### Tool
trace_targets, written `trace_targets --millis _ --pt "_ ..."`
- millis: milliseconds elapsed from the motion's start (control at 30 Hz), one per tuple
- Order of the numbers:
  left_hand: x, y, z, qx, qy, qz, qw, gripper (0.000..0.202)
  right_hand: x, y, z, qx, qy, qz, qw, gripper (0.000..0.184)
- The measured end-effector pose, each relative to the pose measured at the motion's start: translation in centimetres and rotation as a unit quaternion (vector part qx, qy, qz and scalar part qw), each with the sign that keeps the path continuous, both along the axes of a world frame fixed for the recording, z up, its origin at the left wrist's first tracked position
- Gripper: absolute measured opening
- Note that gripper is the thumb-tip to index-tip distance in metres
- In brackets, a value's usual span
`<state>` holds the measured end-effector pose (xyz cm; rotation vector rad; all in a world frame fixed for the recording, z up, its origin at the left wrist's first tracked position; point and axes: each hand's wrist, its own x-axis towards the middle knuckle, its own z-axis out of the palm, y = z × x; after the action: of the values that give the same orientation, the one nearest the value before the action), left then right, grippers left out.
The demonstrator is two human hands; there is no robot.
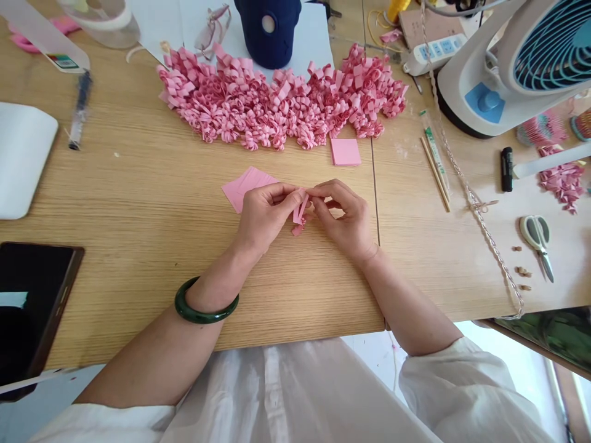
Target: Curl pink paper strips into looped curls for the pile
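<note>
Between my two hands is a small pink paper piece cut into strips, with a curled end hanging below. My left hand pinches it between thumb and forefinger. Fingertips of my right hand are closed at its upper right edge, on one of the thin strips as it seems. Pink paper sheets with cut lines lie just behind my left hand. Behind my right hand rests a neat stack of pink paper squares. A long heap of curled pink paper flowers spreads across the table farther back.
A dark blue cup-like object stands behind the heap. To the right are a white fan, a power strip, wooden sticks, a braided cord, a black marker and scissors. A dark tablet-like device lies left.
</note>
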<state>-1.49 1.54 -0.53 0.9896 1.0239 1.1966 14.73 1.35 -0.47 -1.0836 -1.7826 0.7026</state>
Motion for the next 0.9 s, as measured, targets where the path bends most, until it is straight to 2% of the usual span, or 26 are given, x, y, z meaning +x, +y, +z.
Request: trace_targets --millis 133,333,433,633,900 --pt "0.0 0.2 -0.2 -0.004 -0.01 0.013 1.0 0.01 -0.2 -0.1 0.1 -0.065 0.077 -0.008 0.995 0.015" --pt "-0.2 0.4 -0.4 0.046 0.076 0.033 0.996 0.009 -0.5 0.0 0.8 -0.153 0.142 -0.008 0.978 0.01" --pt "-0.3 0.3 -0.3 0.073 0.116 0.027 0.99 0.009 -0.6 0.1 0.8 -0.17 0.148 -0.022 0.974 0.01" --pt "-0.3 0.0 0.2 0.112 0.165 0.012 0.98 0.007 -0.4 0.0 0.7 -0.116 0.088 -0.037 0.989 0.003" --pt "-0.3 0.1 0.0 0.117 0.163 -0.002 0.98 0.005 -0.2 -0.1 1.1 -0.008 -0.008 -0.024 1.0 0.011"
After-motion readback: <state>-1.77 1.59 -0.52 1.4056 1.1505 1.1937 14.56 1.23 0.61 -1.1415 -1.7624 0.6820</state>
